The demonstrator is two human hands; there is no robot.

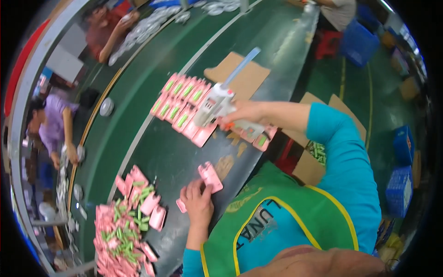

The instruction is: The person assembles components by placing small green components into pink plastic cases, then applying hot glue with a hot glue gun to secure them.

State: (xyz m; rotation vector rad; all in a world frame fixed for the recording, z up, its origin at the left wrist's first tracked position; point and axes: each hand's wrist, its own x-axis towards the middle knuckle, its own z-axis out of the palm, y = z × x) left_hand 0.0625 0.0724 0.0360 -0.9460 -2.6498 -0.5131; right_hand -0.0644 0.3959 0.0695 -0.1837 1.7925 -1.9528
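Note:
My right hand [242, 113] grips a white and grey glue gun [215, 102] with a long bluish stick jutting from its far end. The gun is over rows of pink plastic casings [177, 105], several with a green piece inside. Nearer me on the bench, my left hand [198, 198] is curled, its thumb side against a single pink casing [211, 177]. Beside its outer fingers, a small pink part [181, 205] shows; the palm side is hidden. To the left lies a heap of pink casings and green pieces [123, 233].
A brown cardboard sheet [242, 74] lies beyond the gun. More pink casings [261, 141] sit by the bench edge under my right forearm. An open carton [316, 152] with green pieces stands at my right. Across the green conveyor [108, 152], two people work.

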